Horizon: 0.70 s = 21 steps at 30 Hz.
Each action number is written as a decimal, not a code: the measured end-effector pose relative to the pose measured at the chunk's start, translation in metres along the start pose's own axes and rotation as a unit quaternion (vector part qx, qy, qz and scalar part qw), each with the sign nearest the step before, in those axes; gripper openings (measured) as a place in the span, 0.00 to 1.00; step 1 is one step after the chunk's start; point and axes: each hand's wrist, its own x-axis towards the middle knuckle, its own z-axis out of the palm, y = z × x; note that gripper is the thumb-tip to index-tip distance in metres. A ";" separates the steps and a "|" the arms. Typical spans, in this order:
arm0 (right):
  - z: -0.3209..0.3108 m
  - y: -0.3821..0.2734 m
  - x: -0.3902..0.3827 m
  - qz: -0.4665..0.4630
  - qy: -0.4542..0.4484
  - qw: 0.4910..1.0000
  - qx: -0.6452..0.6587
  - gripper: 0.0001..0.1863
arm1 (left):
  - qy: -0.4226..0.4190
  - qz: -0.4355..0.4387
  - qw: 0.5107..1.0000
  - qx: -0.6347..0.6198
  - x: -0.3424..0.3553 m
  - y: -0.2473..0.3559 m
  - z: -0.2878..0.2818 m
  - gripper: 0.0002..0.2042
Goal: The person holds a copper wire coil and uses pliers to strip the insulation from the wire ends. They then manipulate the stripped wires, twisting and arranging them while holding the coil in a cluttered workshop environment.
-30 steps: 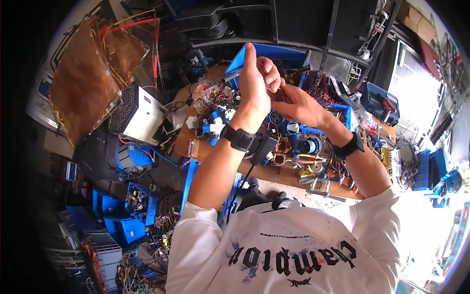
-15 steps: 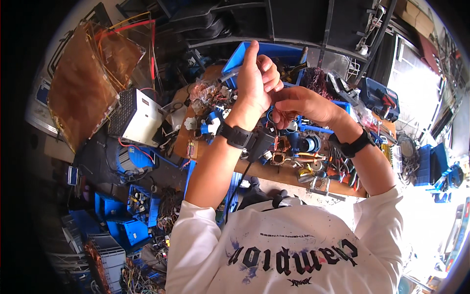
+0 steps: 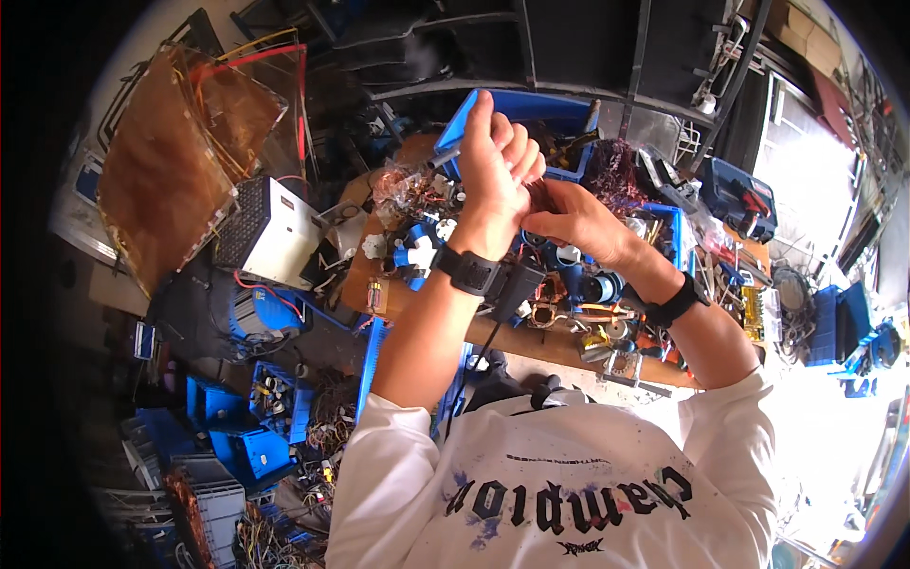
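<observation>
Over the workbench (image 3: 540, 343), my left hand (image 3: 495, 180) is raised with its thumb pointing up and its fingers curled inward. My right hand (image 3: 580, 226) meets it at the palm side, thumb and fingers bent together. A small dark reddish bit shows between the two hands, mostly hidden by the fingers; its kind cannot be made out. Below them on the bench lie a blue ring-shaped part (image 3: 603, 286) and a blue and white part (image 3: 415, 256). Black bands circle both wrists, and a black box (image 3: 518, 290) with a cable hangs by the left one.
Behind my hands stands a blue bin (image 3: 559, 106). Tangled dark wire (image 3: 614, 175) and a dark blue tool case (image 3: 739, 201) are at the back right. Hand tools crowd the bench's front right. A white metal box (image 3: 275, 232) and several blue bins (image 3: 256, 453) are at left.
My right hand has turned and drawn closer to the left palm, its fingers now more bent and tucked behind. My left hand has shifted slightly, its thumb still up.
</observation>
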 end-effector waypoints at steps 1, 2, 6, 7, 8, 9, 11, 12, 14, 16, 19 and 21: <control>0.003 -0.006 0.006 0.038 0.009 0.999 -0.019 0.16 | -0.005 0.010 1.000 -0.002 0.004 0.005 -0.001 0.28; 0.007 -0.008 -0.001 0.001 0.000 1.000 0.009 0.16 | 0.024 -0.006 0.999 -0.022 0.000 -0.003 0.000 0.30; 0.001 0.006 0.003 0.045 -0.044 0.997 0.040 0.13 | -0.017 -0.147 0.989 -0.014 0.022 -0.018 -0.028 0.26; -0.001 0.008 0.005 0.043 -0.059 0.996 0.046 0.13 | -0.008 -0.165 0.986 0.034 0.021 -0.013 -0.037 0.22; 0.003 0.006 0.005 0.059 -0.050 0.990 0.114 0.14 | -0.014 -0.151 0.988 0.032 0.013 -0.001 -0.032 0.21; 0.001 0.008 0.002 0.090 -0.028 0.985 0.147 0.15 | -0.016 -0.134 0.990 0.029 0.008 0.004 -0.024 0.20; -0.001 0.003 0.006 0.086 -0.038 0.989 0.113 0.15 | 0.003 -0.129 0.991 -0.035 0.020 0.012 -0.033 0.20; -0.002 0.005 0.009 0.092 -0.037 0.990 0.104 0.14 | 0.008 -0.127 0.991 -0.043 0.017 0.019 -0.026 0.21; 0.001 -0.001 0.014 0.079 -0.065 0.991 0.088 0.12 | 0.029 -0.101 0.994 0.006 0.016 0.021 -0.025 0.23; 0.005 -0.002 0.019 0.070 -0.069 0.991 0.092 0.10 | 0.077 -0.052 0.995 0.033 0.011 0.025 -0.015 0.25; 0.010 -0.007 0.014 0.055 -0.054 0.995 0.061 0.11 | 0.072 -0.032 0.997 0.005 0.009 0.020 -0.017 0.25; 0.013 -0.006 0.015 0.055 -0.041 0.996 0.052 0.11 | 0.080 -0.035 0.996 -0.016 0.009 0.021 -0.017 0.24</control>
